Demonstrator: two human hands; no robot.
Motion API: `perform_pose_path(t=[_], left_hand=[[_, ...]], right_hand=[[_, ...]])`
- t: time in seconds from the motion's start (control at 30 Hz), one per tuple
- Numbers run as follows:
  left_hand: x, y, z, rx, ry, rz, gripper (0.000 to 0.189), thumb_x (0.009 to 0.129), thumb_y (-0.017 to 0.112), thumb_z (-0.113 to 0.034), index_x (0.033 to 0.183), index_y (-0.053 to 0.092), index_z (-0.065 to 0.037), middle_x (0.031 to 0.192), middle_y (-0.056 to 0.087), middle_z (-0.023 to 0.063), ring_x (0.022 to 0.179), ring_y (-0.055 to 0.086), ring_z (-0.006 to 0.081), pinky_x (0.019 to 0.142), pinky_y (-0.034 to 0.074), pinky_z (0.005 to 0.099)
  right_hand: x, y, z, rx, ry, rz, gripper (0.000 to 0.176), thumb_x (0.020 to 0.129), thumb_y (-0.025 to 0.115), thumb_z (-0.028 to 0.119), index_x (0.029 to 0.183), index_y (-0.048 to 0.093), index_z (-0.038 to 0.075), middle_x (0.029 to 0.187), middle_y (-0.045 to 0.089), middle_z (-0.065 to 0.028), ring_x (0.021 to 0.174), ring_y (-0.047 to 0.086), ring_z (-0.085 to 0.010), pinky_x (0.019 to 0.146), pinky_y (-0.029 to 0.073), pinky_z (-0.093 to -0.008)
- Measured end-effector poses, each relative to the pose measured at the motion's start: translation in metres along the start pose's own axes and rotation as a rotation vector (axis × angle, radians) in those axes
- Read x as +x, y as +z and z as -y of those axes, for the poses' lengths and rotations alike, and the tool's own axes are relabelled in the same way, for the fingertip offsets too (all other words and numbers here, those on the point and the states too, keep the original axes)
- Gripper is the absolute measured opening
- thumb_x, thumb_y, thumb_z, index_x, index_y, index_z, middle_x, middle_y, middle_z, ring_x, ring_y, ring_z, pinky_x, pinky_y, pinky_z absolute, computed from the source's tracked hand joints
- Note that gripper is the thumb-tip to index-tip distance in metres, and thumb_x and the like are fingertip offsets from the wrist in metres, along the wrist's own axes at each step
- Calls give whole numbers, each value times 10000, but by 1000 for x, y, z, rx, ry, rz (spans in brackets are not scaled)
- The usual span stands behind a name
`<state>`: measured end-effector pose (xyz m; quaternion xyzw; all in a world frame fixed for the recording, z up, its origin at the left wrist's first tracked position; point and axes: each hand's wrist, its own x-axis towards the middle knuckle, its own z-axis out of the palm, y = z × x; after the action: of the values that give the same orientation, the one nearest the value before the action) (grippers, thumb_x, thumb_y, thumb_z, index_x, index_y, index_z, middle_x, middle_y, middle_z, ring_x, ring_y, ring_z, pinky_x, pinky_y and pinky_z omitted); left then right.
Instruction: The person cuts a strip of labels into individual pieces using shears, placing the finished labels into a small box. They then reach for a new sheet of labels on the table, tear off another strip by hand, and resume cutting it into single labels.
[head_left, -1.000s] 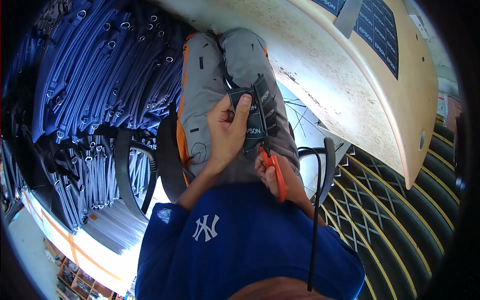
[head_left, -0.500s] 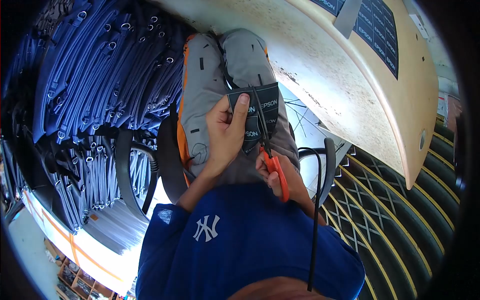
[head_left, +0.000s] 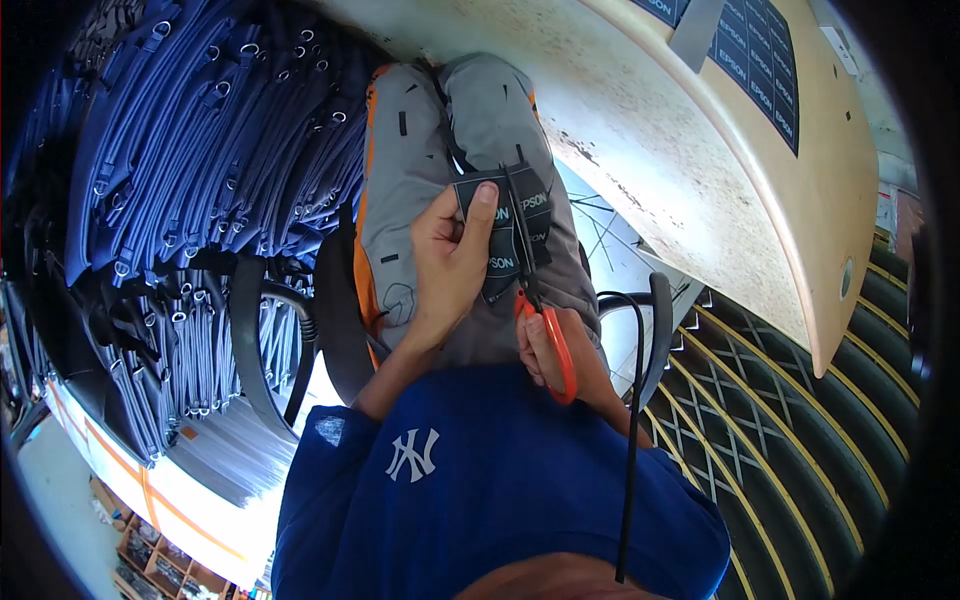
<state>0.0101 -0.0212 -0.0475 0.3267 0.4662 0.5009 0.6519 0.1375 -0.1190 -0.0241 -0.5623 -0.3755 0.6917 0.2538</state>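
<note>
Above my lap, my left hand (head_left: 455, 250) pinches a black sheet of labels (head_left: 498, 240) printed with EPSON in white, its thumb flat on top near the upper left corner. Red-handled scissors (head_left: 568, 362) are in my right hand (head_left: 548, 345), with fingers through the loops. Their dark blades point away from me and lie along the sheet between two columns of print, close together. To the right of the blades, the strip bends down and away from the part under my left thumb.
A pale worktable (head_left: 800, 230) curves along the right, with a larger EPSON sheet (head_left: 760, 75) on it. Piles of blue straps with metal rings (head_left: 220, 130) crowd the left. Chair armrests (head_left: 655, 330) flank me, and a black cable (head_left: 632, 450) hangs at my right.
The scissor blades have come together along the sheet, and the red loops have drawn closer. The right strip has dropped and bent away. My left hand has barely moved.
</note>
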Motion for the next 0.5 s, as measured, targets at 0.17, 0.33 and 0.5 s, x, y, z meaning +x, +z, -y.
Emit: perform_pose_path(t=[0.17,0.33,0.5], left_hand=[[2,-6,7,-40,-32,-16,200,938,556,-197,871,613,-17,669,518,-78,584,444,-28,493,354,151],[4,-19,12,10,-54,-53,225,944,547,-215,866,612,-15,685,536,-68,584,452,-21,497,361,155],[3,-20,4,-2,-40,-44,229,949,534,-216,874,610,-14,685,564,-47,576,481,-7,490,378,161]], right_hand=[[2,-1,-4,39,49,-6,467,959,444,375,629,470,45,473,466,4,357,463,-81,344,356,-228],[6,1,-7,24,126,-17,486,951,461,388,610,470,42,454,465,-4,349,475,-92,342,360,-228],[10,1,-8,23,162,18,495,947,465,398,605,476,41,452,471,-10,349,478,-96,342,364,-229]])
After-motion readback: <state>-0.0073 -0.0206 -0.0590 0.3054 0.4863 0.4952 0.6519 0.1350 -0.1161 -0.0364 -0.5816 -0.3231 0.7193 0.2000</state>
